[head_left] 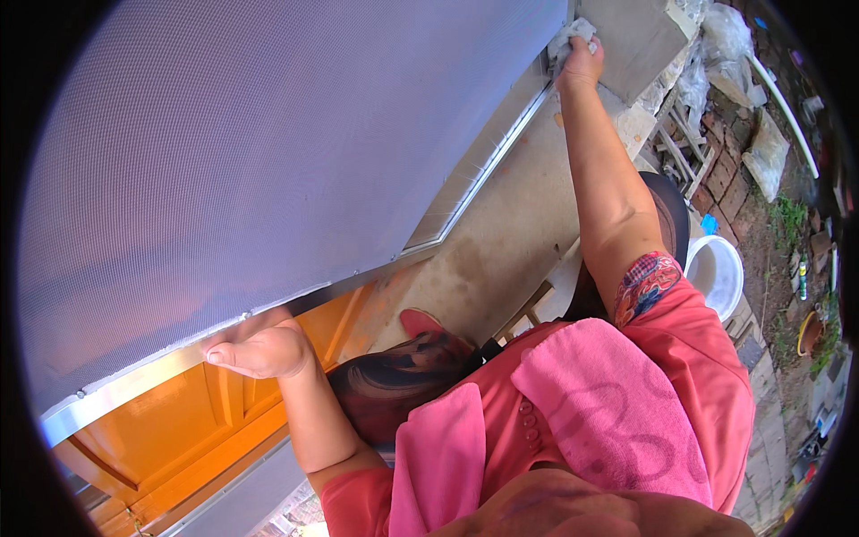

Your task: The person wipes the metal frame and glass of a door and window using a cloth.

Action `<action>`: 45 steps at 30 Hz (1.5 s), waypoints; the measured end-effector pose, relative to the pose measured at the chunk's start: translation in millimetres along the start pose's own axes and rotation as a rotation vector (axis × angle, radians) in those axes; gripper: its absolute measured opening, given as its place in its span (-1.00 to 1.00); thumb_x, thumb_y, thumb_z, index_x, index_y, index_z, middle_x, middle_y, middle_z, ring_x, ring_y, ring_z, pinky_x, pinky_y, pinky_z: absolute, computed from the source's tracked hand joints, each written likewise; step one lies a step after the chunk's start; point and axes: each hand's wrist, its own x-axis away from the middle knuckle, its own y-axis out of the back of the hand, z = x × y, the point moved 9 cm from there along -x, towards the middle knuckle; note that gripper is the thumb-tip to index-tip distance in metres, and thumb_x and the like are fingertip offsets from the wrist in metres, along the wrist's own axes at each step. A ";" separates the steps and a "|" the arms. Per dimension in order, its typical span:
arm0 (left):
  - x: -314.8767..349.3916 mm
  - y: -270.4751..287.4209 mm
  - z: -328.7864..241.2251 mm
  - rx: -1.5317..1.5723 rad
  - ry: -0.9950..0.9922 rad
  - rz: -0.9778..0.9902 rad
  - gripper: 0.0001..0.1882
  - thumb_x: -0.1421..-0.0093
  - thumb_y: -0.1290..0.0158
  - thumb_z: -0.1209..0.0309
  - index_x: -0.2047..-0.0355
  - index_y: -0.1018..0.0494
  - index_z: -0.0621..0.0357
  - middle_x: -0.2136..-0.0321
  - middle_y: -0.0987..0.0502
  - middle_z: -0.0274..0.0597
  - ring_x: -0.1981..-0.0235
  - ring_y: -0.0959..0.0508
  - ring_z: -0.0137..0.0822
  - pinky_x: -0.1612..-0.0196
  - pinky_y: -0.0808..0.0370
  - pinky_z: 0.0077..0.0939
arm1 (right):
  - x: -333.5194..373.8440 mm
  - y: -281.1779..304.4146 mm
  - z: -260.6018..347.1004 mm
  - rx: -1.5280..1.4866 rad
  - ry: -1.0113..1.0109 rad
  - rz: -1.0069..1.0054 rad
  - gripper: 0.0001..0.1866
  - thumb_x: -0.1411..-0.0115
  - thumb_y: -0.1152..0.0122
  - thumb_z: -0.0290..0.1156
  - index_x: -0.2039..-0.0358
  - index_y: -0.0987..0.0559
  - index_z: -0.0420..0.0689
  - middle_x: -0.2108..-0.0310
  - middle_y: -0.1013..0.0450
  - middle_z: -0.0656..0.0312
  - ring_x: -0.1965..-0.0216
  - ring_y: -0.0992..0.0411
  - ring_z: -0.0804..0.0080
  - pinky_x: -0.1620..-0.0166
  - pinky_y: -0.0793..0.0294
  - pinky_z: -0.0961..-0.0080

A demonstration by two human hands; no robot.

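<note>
A large mesh screen (268,161) in a metal frame slants across the upper left. At its lower edge is my left hand (264,349), thumb outside and the other fingers partly hidden behind the frame; it grips that edge. My right arm reaches far out to the screen's far right corner. There my right hand (582,67) is closed on a wadded whitish rag (573,34), which touches the frame beside a grey wall block (626,40).
An orange panelled door (170,421) stands behind the screen at lower left. A white bucket (716,277) sits to my right, near a small wooden ladder-like frame (684,152) and plastic bags (727,40). A pale concrete ledge (501,215) lies below the screen. Bricks and litter cover the ground at right.
</note>
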 end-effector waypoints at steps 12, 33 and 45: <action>-0.9 -4.7 2.3 0.018 0.056 0.034 -0.45 -0.48 0.27 0.00 -0.05 -0.35 0.29 -0.14 -0.36 0.06 -0.13 -0.40 -0.08 -0.26 -0.40 -0.08 | 14.4 15.8 -14.3 0.240 -0.139 -0.045 -0.47 -0.01 -0.33 -0.51 -0.07 -0.55 -0.22 0.11 -0.57 0.11 0.17 -0.56 0.27 0.12 -0.58 0.36; -1.3 -17.3 -0.8 0.058 0.064 -0.031 -0.63 -0.50 0.30 0.10 0.31 -0.25 0.11 0.14 -0.38 -0.09 0.10 -0.42 -0.22 -0.09 -0.50 -0.17 | 45.3 -3.8 -23.4 0.300 -0.197 0.027 -0.29 -0.24 -0.07 -0.35 -0.40 -0.16 0.04 -0.23 -0.35 -0.01 -0.16 -0.41 0.05 -0.15 -0.45 0.06; 2.5 -6.8 3.4 -0.026 0.055 -0.092 -0.50 -0.50 0.17 -0.09 0.31 -0.21 0.11 0.34 -0.26 -0.28 0.26 -0.30 -0.41 0.10 -0.42 -0.51 | 142.1 21.3 -57.4 0.385 -0.280 0.155 -0.30 -0.22 -0.03 -0.40 -0.40 -0.17 0.03 -0.24 -0.31 0.00 -0.17 -0.36 0.05 -0.16 -0.42 0.06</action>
